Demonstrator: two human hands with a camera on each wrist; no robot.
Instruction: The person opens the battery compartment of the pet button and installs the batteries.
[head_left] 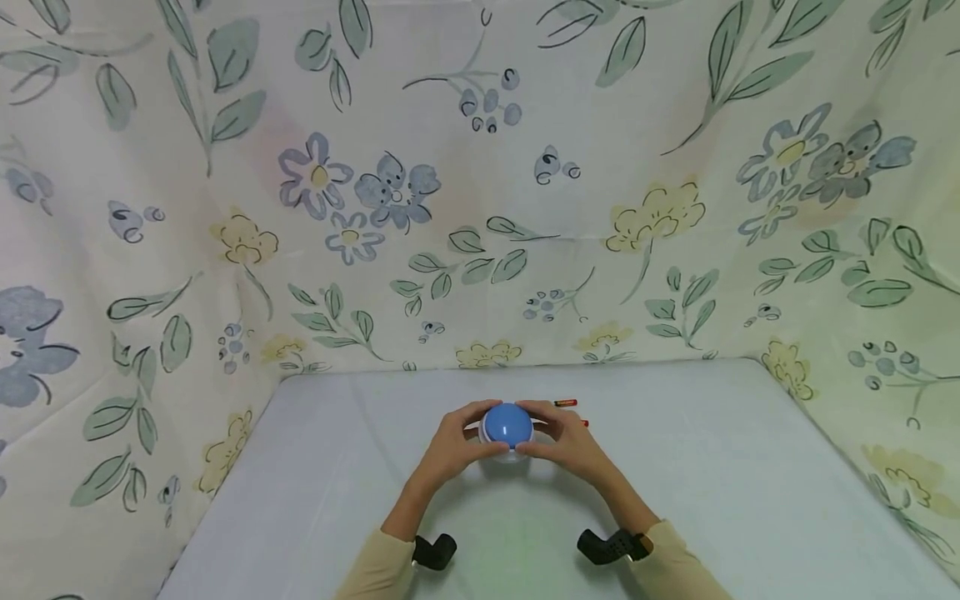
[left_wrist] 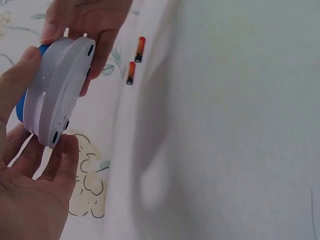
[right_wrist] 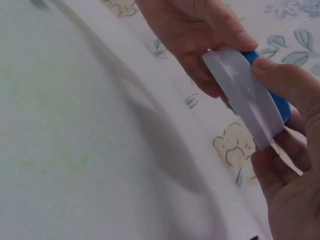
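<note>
A round white push button with a blue domed top [head_left: 507, 425] is held between both hands over the table. My left hand [head_left: 457, 440] grips its left side, thumb at the near edge and fingers round the far side. From the opposite side my right hand [head_left: 567, 442] grips it the same way. In the left wrist view the white base [left_wrist: 60, 92] is tilted, showing a flat underside with small dark oval spots near its edge. The right wrist view shows the smooth white side wall [right_wrist: 245, 95], with the thumbs by the blue dome.
Two red-and-black batteries [left_wrist: 140, 49] lie on the white table [head_left: 360, 467] just beyond the right hand, one partly hidden by it in the head view. Flower-patterned cloth [head_left: 480, 208] hangs behind the table and along both sides. Black cameras [head_left: 611, 547] sit on both wrists.
</note>
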